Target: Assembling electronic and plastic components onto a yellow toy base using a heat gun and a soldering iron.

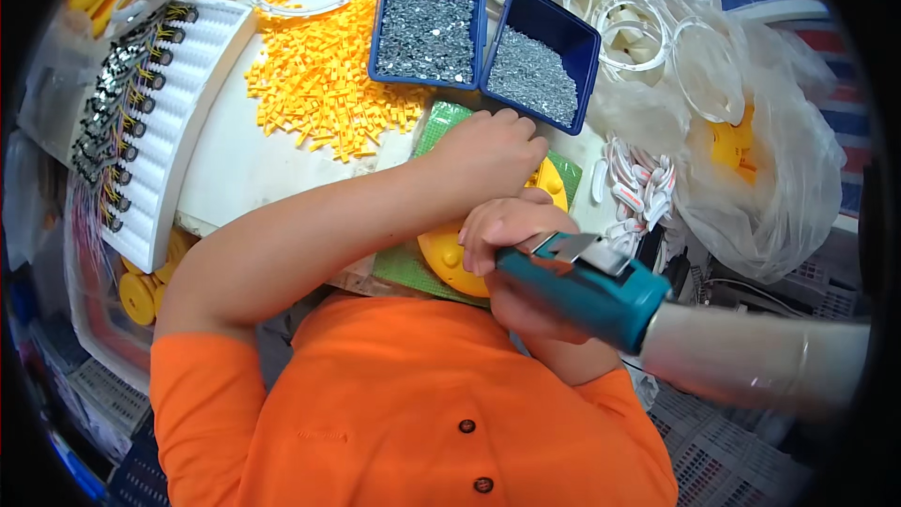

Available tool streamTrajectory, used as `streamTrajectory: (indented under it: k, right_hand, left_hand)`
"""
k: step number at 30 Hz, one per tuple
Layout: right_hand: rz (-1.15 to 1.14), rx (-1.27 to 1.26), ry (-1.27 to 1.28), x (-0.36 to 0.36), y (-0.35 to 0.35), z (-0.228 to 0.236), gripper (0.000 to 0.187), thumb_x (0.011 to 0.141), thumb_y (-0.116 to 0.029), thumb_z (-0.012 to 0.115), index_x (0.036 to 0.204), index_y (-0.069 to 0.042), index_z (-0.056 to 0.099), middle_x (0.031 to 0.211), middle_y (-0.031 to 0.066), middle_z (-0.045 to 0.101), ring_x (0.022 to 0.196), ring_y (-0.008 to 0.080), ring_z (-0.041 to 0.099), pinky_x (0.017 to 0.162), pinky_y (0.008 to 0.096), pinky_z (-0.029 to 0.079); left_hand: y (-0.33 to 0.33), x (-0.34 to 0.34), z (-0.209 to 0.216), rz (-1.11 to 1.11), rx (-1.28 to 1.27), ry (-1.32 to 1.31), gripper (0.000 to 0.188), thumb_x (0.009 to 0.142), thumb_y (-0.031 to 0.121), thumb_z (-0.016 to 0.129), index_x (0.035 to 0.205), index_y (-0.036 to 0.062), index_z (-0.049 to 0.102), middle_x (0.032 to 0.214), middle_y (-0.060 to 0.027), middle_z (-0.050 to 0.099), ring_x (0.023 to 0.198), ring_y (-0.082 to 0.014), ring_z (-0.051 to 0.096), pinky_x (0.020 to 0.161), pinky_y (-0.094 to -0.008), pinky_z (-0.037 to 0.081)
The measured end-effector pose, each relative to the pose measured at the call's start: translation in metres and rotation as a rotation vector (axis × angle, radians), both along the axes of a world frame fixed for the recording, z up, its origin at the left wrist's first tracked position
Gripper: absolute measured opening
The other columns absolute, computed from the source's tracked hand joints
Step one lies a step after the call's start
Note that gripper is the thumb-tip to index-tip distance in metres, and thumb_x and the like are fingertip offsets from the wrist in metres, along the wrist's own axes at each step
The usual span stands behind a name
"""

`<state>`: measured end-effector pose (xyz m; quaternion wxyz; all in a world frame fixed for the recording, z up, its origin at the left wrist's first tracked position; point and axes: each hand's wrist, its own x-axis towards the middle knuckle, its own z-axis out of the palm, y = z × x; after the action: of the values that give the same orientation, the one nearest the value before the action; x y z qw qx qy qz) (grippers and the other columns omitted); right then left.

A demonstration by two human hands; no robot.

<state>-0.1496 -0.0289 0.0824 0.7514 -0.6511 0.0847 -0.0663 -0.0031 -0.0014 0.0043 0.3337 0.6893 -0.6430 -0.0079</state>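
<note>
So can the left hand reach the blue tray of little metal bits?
Probably yes. The left hand rests on the yellow disc, just below the nearer blue tray, with nothing in between.

Person seen from above, wearing an orange short-sleeved shirt. Left forearm, bare, runs from lower left up and across toward centre, elbow bent. Left hand (490,148) lies palm down, knuckles up, fingers curled under, pressing downward. Right hand (514,253) sits just below and beside the left, nearly touching it, fingers wrapped round a teal handle w/ thumb side up. Right wrist bends back toward the chest; right forearm mostly hidden by the shirt.
</note>
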Motion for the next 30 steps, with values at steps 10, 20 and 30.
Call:
streamTrajectory:
  k: [10,20,30]
  right_hand:
    - [0.033,-0.054,-0.199,0.008,0.0,-0.008,0.09,0.085,-0.085,0.051,0.12,-0.004,0.065,0.081,0.0088,0.064,0.073,0.024,0.062,0.078,0.0407,0.049]
    - [-0.071,0.212,-0.476,0.049,-0.027,0.021,0.105,0.083,-0.09,0.042,0.138,-0.002,0.054,0.079,0.0061,0.061,0.073,0.0204,0.058,0.076,0.0383,0.045]
    - [0.07,0.275,-0.355,0.074,-0.009,-0.014,0.098,0.083,-0.084,0.049,0.126,0.003,0.059,0.085,0.0152,0.063,0.078,0.0254,0.061,0.075,0.0406,0.049]
  left_hand:
    - [0.008,0.01,0.008,-0.051,0.231,0.049,0.055,0.085,0.05,0.074,0.114,0.0033,0.068,0.11,-0.0138,0.067,0.109,-0.0319,0.063,0.09,-0.0435,0.052]
    - [0.107,-0.013,0.012,0.332,-0.041,0.445,0.054,0.085,0.021,0.077,0.131,0.0014,0.058,0.121,-0.0184,0.065,0.111,-0.038,0.063,0.097,-0.0441,0.051]
    - [0.105,-0.028,-0.005,0.512,-0.164,0.562,0.064,0.079,0.019,0.08,0.134,0.0032,0.052,0.115,-0.0173,0.065,0.101,-0.0371,0.064,0.089,-0.0462,0.051]
